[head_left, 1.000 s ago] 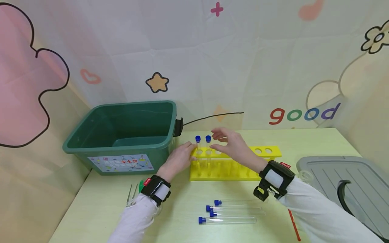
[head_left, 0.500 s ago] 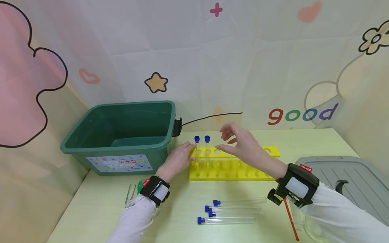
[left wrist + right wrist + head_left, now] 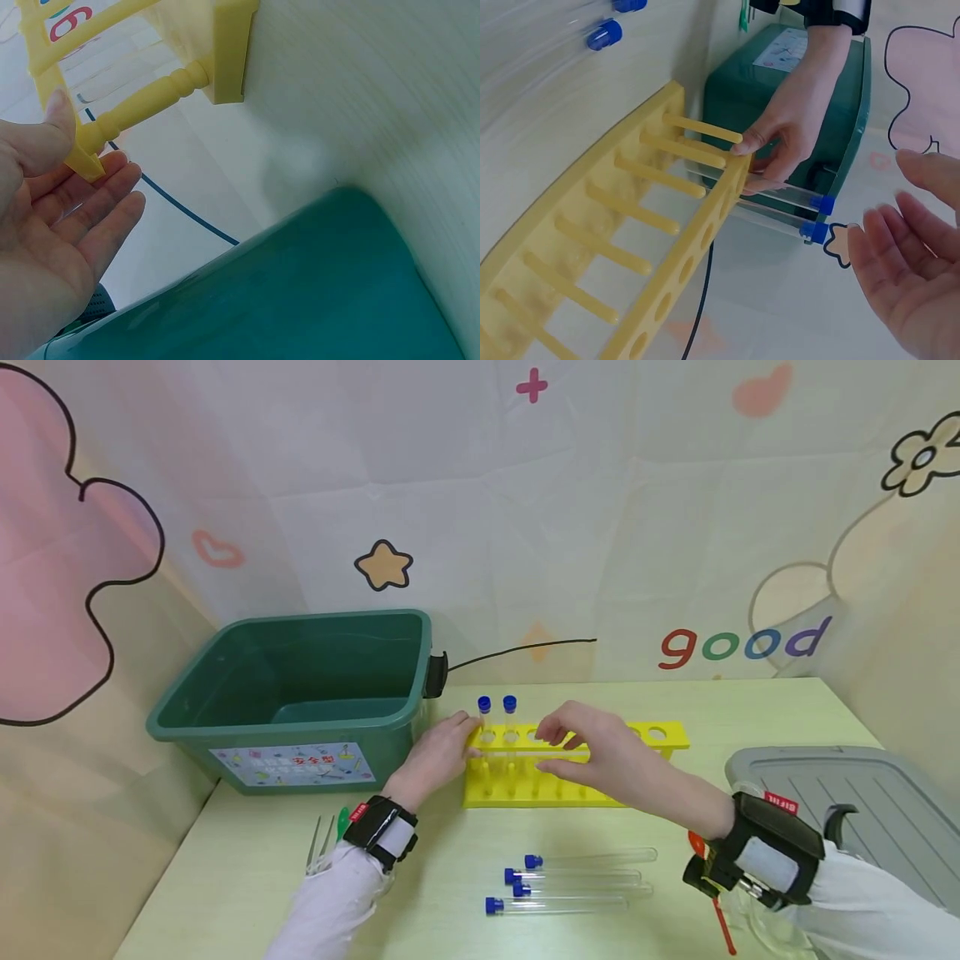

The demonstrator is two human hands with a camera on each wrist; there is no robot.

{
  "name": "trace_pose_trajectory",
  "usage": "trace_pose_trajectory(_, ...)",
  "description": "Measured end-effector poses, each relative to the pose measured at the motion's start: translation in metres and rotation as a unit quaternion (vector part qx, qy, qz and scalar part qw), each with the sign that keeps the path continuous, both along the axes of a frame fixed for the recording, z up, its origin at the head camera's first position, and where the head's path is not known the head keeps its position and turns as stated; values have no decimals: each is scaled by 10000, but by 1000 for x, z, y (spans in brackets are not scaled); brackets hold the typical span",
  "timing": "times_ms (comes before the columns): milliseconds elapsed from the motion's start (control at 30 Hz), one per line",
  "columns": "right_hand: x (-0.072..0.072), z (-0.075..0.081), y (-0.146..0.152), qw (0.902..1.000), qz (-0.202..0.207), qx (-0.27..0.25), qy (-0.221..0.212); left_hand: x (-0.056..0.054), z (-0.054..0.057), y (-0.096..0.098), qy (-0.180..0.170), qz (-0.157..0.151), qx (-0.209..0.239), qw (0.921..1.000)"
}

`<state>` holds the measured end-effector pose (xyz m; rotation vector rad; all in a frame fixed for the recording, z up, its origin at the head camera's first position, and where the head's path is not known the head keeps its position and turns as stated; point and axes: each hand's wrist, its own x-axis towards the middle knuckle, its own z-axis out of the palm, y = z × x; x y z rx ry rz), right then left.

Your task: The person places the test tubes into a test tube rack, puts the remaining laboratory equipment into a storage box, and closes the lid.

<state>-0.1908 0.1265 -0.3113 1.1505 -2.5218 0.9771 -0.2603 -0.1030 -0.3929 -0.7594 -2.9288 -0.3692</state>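
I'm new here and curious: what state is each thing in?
Yellow rack: standing upright
Two racked tubes: upright, capped
Four loose tubes: lying flat, capped
Green bin: uncovered
Gray lid: off the bin
Red utensil: lying, partly hidden
Left fingers: gripping the rack's end
Right fingers: slightly curled, holding nothing

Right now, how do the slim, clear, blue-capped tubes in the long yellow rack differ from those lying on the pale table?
The racked tubes stand upright in the yellow rack; the loose tubes lie flat on the table. The racked tubes number two, the loose tubes four. Both sets are clear, with blue caps.
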Motion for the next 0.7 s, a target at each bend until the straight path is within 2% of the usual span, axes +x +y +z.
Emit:
trace_pose_trajectory(100, 3, -4, 1, 9989, 294, 334, -136, 0, -1, 0, 6, 6, 46, 10000)
trace_pose_trajectory(200, 6, -9, 2, 9936, 540, 861, -499, -1, -2, 0, -3, 9, 104, 9999)
trace_pose_trajectory(333, 7, -17, 2, 9790, 879, 1604, -899, -1, -2, -1, -5, -1, 129, 9999)
trace_pose_trajectory(433, 8, -23, 1, 9681, 1129, 1993, -1017, -1, -3, -1, -1, -13, 103, 9999)
trace_pose_trajectory(533, 8, -30, -1, 9596, 1237, 2286, -1081, -1, -3, -1, -6, -14, 87, 10000)
trace_pose_trajectory(700, 7, -43, -3, 9486, 1186, 2655, -1246, -1, -3, -1, 2, -12, 64, 10000)
